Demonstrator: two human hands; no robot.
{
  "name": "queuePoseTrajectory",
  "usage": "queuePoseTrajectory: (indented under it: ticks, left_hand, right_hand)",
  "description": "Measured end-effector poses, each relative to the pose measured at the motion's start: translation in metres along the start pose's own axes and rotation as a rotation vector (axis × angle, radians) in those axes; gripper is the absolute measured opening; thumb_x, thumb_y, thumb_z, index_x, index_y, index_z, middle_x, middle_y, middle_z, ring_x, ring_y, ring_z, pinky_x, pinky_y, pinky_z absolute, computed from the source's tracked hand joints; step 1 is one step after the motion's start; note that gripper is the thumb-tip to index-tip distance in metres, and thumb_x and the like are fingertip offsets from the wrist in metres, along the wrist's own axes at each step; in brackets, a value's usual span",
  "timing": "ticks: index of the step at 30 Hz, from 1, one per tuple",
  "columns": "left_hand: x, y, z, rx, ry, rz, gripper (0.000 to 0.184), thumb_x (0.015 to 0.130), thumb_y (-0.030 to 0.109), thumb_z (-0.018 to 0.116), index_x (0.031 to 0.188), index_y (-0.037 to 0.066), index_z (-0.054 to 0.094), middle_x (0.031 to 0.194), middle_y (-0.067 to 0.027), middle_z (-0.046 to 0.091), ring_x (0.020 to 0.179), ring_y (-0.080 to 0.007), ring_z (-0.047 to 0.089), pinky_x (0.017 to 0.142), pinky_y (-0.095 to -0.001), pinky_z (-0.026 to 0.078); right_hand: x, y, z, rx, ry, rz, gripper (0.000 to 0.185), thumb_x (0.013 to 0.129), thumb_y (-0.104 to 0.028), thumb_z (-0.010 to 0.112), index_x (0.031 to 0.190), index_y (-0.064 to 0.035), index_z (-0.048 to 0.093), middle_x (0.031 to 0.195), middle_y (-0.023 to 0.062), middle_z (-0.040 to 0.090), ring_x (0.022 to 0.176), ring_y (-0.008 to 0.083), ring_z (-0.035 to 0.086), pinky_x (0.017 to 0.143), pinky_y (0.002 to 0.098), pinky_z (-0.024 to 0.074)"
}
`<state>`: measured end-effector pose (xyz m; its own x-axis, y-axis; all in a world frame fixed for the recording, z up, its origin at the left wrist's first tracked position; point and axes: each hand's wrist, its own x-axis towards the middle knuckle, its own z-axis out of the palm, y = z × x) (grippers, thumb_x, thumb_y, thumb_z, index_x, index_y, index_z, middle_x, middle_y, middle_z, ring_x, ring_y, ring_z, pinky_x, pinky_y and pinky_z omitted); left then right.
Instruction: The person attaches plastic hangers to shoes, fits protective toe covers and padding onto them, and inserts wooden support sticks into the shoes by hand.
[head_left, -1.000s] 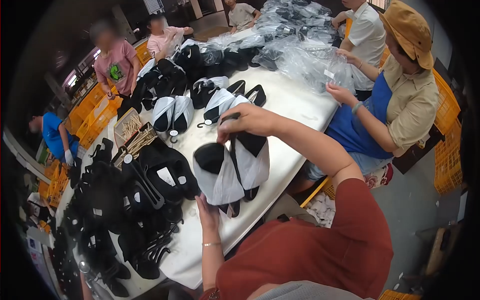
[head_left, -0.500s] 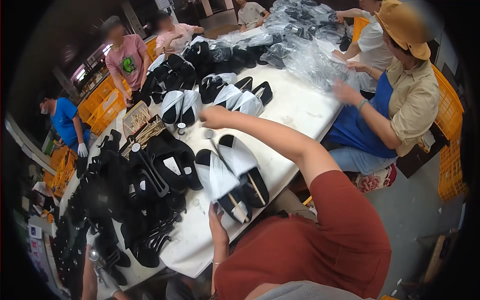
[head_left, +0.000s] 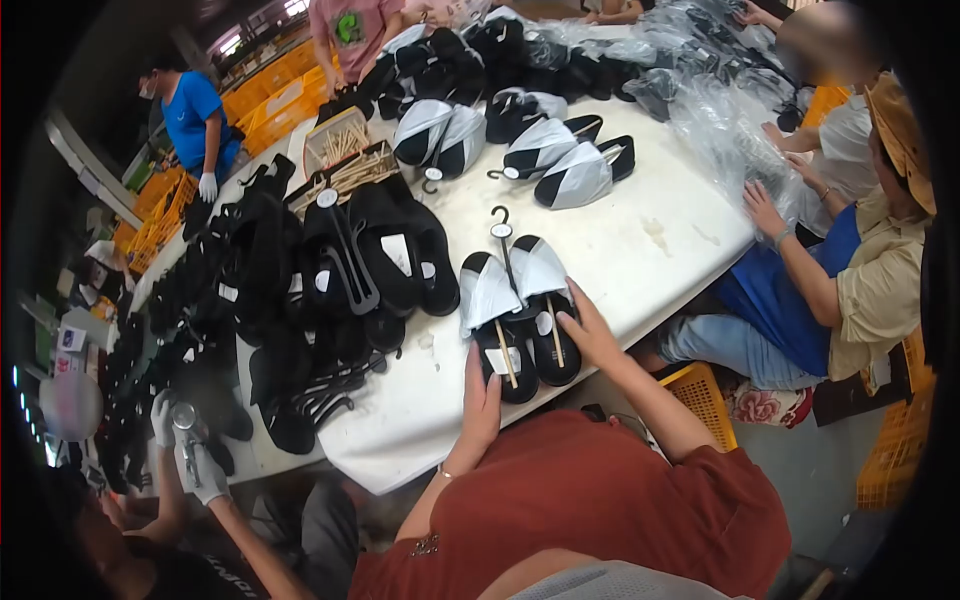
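"What's hard to make out around the black slippers (head_left: 515, 335)?"

"Their uppers, mostly: white paper (head_left: 490, 300) wraps them. Wooden sticks (head_left: 506, 355) run along both insoles (head_left: 541, 348) and vanish beneath it. The black hanger (head_left: 509, 262) drops between the pair, so its lower end is hidden too. Any print on the insoles is too small to read."

"And farther off?"

"The co-worker in the pink T-shirt (head_left: 352, 35) is cut off by the top edge. At lower left, another worker's gloved hands (head_left: 205, 475) are at a metal tool (head_left: 184, 415) I can't identify."

"Where do the slippers sit against the wearer's hands?"

"Between them, on the white table (head_left: 620, 240) near its front edge, hanger hook pointing away. The left hand (head_left: 483, 400) lies along the left slipper's outer side, the right hand (head_left: 593, 335) against the other's, thumb by the rim."

"Clenched?"

"Left, no: its fingers are straight, touching without curling round. Right, I can't tell; it touches the slipper, but whether it grips is unclear."
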<state>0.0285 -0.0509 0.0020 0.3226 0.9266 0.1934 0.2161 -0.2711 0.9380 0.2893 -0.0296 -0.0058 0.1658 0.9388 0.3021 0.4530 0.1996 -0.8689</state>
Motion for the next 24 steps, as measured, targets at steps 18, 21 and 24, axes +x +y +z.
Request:
queuePoseTrajectory:
  ticks: [18,21,24]
  left_hand:
    - [-0.011,0.063,-0.035,0.413,0.019,0.306,0.028,0.093,0.009,0.06,0.119,0.003,0.068,0.133,-0.0137,0.063,0.137,-0.0374,0.047,0.114,-0.0475,0.035]
    - [-0.002,0.079,-0.044,0.495,0.032,0.408,0.026,0.09,0.01,0.065,0.115,0.003,0.068,0.124,-0.0114,0.065,0.123,-0.0346,0.056,0.106,-0.0463,0.04]
    - [0.01,0.092,-0.048,0.618,-0.178,0.474,0.023,0.089,0.012,0.068,0.11,0.005,0.068,0.117,-0.0088,0.067,0.112,-0.031,0.059,0.098,-0.0441,0.042]
  right_hand:
    - [-0.009,-0.07,-0.059,-0.229,-0.207,-0.332,0.032,0.095,-0.018,0.063,0.123,-0.003,0.067,0.131,0.0178,0.064,0.12,0.0337,0.062,0.1,0.0388,0.0483]
    - [0.003,-0.094,-0.065,-0.331,-0.558,-0.408,0.028,0.092,-0.018,0.068,0.113,-0.0014,0.069,0.118,0.0147,0.069,0.106,0.0331,0.067,0.089,0.0399,0.0536]
    - [0.013,-0.1,-0.057,-0.405,-0.666,-0.54,0.029,0.092,-0.029,0.067,0.096,-0.0002,0.069,0.097,0.0117,0.067,0.089,0.0333,0.067,0.076,0.0444,0.0535]
